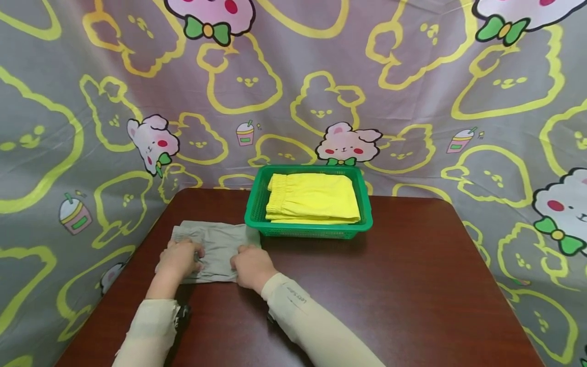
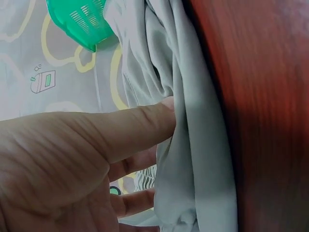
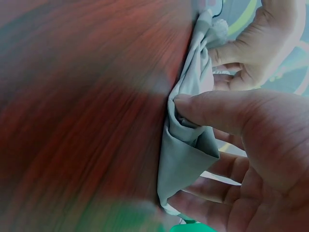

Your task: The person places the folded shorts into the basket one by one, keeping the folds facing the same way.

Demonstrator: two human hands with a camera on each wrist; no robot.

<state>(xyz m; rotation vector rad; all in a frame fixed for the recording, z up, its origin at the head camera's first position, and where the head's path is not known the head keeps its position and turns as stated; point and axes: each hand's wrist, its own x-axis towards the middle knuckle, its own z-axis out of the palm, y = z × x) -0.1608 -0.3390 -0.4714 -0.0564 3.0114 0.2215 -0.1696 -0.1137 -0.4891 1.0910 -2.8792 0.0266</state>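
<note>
A pair of grey pants [image 1: 219, 238] with a gathered elastic waistband lies folded into a rough rectangle at the table's left. Near the waistband end, my left hand [image 1: 178, 259] grips the cloth; in the left wrist view its thumb [image 2: 145, 123] digs into the folds with the fingers behind. My right hand [image 1: 252, 266] holds the opposite end by the basket. The right wrist view has its thumb [image 3: 203, 107] tucked in a fold, fingers spread over the top. Creases run through the cloth between both hands.
Behind and right of the grey pants stands a green plastic basket [image 1: 308, 229]. Folded yellow pants [image 1: 316, 196] with an elastic waistband lie in it. The brown table [image 1: 376, 285] reaches to a patterned curtain [image 1: 408, 102] behind and at both sides.
</note>
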